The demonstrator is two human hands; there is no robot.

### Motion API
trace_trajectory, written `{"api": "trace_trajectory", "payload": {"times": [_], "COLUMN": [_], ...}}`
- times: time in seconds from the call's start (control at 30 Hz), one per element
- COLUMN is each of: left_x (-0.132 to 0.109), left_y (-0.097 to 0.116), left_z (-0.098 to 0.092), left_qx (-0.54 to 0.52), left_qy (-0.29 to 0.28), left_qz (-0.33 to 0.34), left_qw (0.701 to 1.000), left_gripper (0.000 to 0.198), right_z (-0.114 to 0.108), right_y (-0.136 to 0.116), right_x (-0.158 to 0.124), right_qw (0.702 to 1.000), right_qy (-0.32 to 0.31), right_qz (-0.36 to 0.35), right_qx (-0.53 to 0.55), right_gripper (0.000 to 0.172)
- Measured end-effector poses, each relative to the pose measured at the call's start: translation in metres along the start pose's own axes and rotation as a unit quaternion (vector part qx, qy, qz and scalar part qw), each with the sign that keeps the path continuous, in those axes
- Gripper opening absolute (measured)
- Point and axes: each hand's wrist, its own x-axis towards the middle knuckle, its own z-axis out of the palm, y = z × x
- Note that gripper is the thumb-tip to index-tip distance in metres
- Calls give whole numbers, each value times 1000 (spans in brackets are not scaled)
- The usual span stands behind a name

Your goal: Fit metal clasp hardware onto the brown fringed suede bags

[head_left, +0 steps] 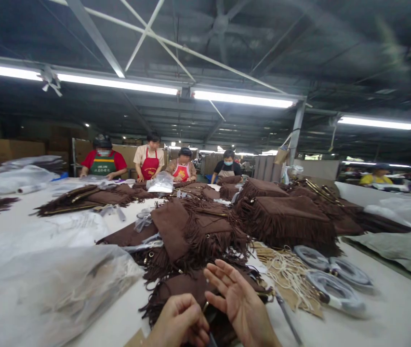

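My left hand [183,318] is low in the middle of the view, its fingers curled in; what they hold, if anything, is hidden. Just to its right, my right hand [236,301] is turned palm up with the fingers stretched apart and nothing in them. Beneath and just beyond both hands lies a brown fringed bag [181,285], partly covered by them. More brown fringed bags [171,226] are heaped directly ahead, some with metal rings and zips showing.
Stacked fringed bags [292,217] rise at the right. Cream strings on cardboard [288,274] and wrapped coiled straps [335,289] lie nearer. Clear plastic bags [64,289] cover the left side of the white table [389,332]. Several people [149,161] work across it.
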Motion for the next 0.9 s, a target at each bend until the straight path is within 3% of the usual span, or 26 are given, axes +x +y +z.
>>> {"api": "trace_trajectory", "payload": {"times": [0.1, 0.17, 0.37, 0.53, 0.63, 0.73, 0.9], "left_x": [-3, -7, -8, -7, -11, -13, -14], "left_y": [-1, 1, 5, 4, 9, 13, 13], "left_z": [-4, -4, -2, 4, 4, -1, -6], "left_qx": [-16, -17, 21, 44, 36, -1, -46], "left_qy": [-5, -4, -3, 11, 46, 80, 59], "left_qz": [18, 27, 12, 12, 20, 39, 48], "left_qw": [1000, 999, 1000, 999, 998, 996, 996], "left_gripper": [53, 51, 46, 41, 38, 35, 37], "right_z": [-8, -13, -9, -3, -2, -5, -12], "right_y": [-5, -6, 10, 19, 17, 15, 22], "right_x": [1, 2, 2, 0, -1, -1, 2], "right_qw": [992, 983, 976, 984, 984, 979, 954], "right_qy": [86, 110, 69, 58, 46, 21, -26], "right_qz": [-48, -53, 33, 28, 24, 13, -19], "right_qx": [-74, -137, -202, -169, -171, -200, -297], "right_gripper": [48, 45, 57, 45, 45, 46, 48]}}
